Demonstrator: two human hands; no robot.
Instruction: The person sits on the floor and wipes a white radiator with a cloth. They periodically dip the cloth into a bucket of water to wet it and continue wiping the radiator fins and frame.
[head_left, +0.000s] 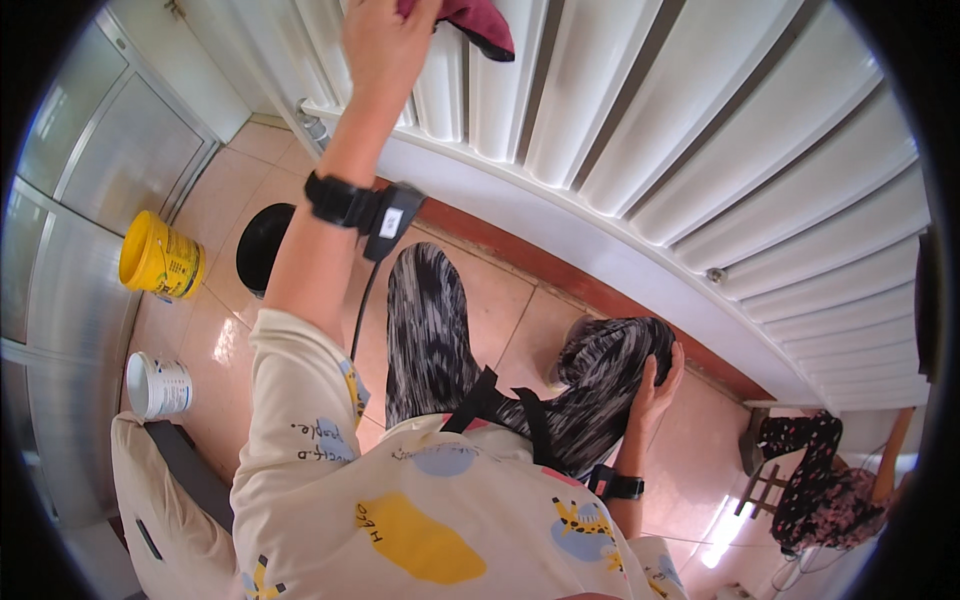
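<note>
My left hand (390, 41), partly cut off by the top edge of the view, grips a maroon cloth (487, 26) with a dark border. The cloth lies against the white ribbed panels of a radiator (600, 105), near its left end. A black strap with a small device (390, 221) and a cable is around my left forearm. My right hand (658, 390) rests on my bent right knee (622, 345), fingers apart, holding nothing. Another black band (619, 484) circles my right wrist.
Left on the tiled floor (517, 300) are a yellow bucket (169, 259), a black basin (262, 247) and a white bucket (161, 384). A cloth-covered seat (161, 510) stands at lower left, beside a metal-framed door (112, 142). Another person (825, 487) sits at right.
</note>
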